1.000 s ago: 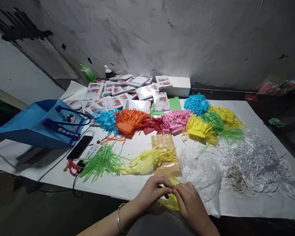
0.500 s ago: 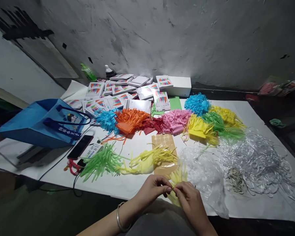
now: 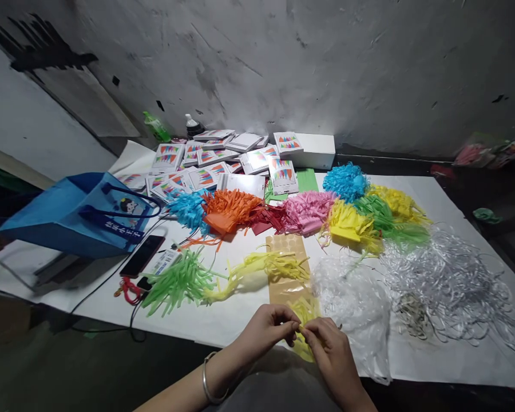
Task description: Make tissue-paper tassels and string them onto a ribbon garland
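Both hands, left hand [image 3: 269,327] and right hand [image 3: 326,342], pinch a yellow fringed paper tassel [image 3: 304,320] between fingertips; its thin, crinkled strips fan upward over the brown sticker sheet [image 3: 285,269].

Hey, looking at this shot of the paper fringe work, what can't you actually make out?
- Head view: the pinch point on the yellow fringe is covered by the fingers of the left hand and right hand.
- The lower part of that fringe sits behind the right hand.
- Print on the blue bag and booklets is too small to read.
- Items at the far right floor are dark and blurred.
- Both forearms are cut off by the bottom edge.
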Demonstrator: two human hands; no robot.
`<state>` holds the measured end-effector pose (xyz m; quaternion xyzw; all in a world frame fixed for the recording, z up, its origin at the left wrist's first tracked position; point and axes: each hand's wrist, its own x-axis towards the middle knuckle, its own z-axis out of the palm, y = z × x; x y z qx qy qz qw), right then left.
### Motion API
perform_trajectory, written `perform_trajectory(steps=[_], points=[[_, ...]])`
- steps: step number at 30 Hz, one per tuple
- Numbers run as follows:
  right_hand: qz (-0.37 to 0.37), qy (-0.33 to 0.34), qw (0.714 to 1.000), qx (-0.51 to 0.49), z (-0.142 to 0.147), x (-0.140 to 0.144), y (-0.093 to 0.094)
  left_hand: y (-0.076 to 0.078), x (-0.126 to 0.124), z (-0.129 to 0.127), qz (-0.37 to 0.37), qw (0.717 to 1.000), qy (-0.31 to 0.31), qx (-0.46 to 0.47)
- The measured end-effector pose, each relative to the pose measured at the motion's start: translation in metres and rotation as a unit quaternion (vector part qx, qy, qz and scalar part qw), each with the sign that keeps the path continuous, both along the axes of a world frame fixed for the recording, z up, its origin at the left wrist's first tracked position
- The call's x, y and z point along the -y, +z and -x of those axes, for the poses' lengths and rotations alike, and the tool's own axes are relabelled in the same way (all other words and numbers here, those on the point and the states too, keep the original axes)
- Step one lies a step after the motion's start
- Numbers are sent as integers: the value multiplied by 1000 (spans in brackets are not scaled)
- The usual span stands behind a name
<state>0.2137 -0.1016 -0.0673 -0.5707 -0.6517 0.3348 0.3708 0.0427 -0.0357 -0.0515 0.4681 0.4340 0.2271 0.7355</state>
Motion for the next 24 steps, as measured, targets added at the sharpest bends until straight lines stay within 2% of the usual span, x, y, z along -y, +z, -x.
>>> perform_trajectory(steps=[4,7,13,18,24], points=[[-16,3,1000,17,-1,1,-3,-9,1,0,30,999,12,9],[-21,3,999,25,-1,1,-5,-13,2,0,19,1000,16,-6],[-26,2,1000,16,1,1,-4,-11,5,1,-115,988,-22,-97],[-21,20,999,25,1,2,0,-9,8,1,-243,958,-46,-145],[-76,17,994,72,7,-4,-2,-13,12,4,-335,922,-58,-185]])
